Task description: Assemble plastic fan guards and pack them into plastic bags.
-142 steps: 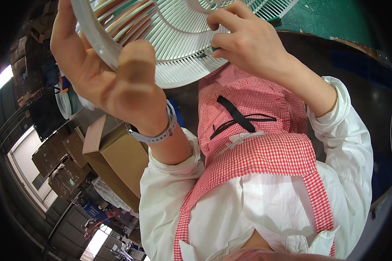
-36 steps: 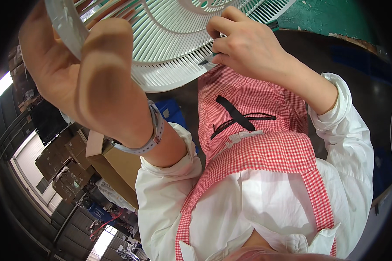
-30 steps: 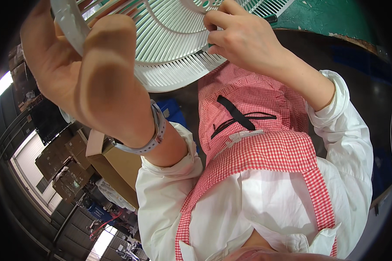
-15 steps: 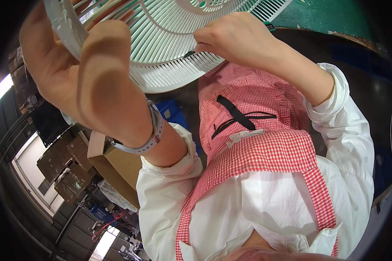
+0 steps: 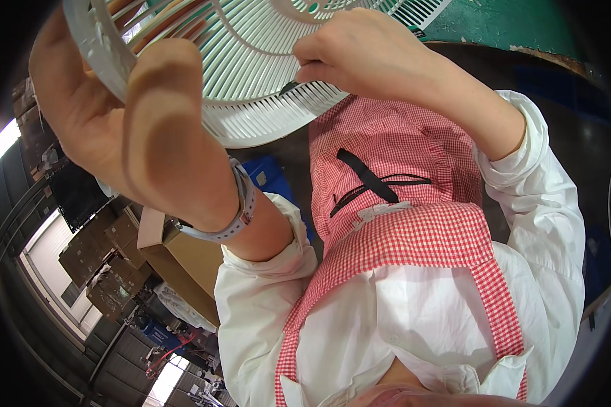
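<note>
The right hand [image 5: 363, 57] is curled tightly around a slim tool [image 5: 290, 87], its dark tip at the slats by the near rim of a white fan guard [image 5: 258, 74], while the left hand [image 5: 149, 142] grips that guard's left edge between thumb and fingers. The guard is held tilted on the far side of the checked apron [image 5: 400, 237], with a green tabletop [image 5: 502, 27] far right and an open cardboard box [image 5: 190, 261] nearer, left of the apron.

Glaring opening [image 5: 5, 144] at your left, your left hand [image 5: 115, 142] soft and shadowed, fisheye edges bending into black corners
</note>
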`<action>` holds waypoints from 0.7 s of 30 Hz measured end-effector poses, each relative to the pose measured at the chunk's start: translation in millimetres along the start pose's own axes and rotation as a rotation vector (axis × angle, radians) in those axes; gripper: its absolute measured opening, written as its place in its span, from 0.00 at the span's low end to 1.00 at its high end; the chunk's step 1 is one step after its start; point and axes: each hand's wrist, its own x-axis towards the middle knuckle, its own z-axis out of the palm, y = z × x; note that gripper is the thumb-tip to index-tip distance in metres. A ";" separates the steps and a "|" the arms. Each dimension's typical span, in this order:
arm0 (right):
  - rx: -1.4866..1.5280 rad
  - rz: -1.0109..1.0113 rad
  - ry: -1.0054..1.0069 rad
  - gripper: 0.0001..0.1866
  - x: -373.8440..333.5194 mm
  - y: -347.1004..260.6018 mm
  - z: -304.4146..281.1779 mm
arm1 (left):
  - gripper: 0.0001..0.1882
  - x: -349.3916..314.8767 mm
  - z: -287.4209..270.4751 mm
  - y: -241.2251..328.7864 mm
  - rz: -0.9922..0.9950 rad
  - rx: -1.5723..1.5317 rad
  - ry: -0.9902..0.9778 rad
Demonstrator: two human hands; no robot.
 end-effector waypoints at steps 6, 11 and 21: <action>-0.026 -0.033 -0.025 0.10 -1.5 -0.3 -2.9 | 0.30 4.4 -5.5 -6.7 0.010 -0.019 -0.013; 0.134 0.024 -0.130 0.10 -1.5 3.9 -7.1 | 0.30 6.5 -6.7 -8.4 0.020 -0.037 -0.017; -0.050 0.021 0.006 0.10 -7.5 12.8 4.7 | 0.30 7.7 -10.9 -8.3 0.039 -0.069 -0.034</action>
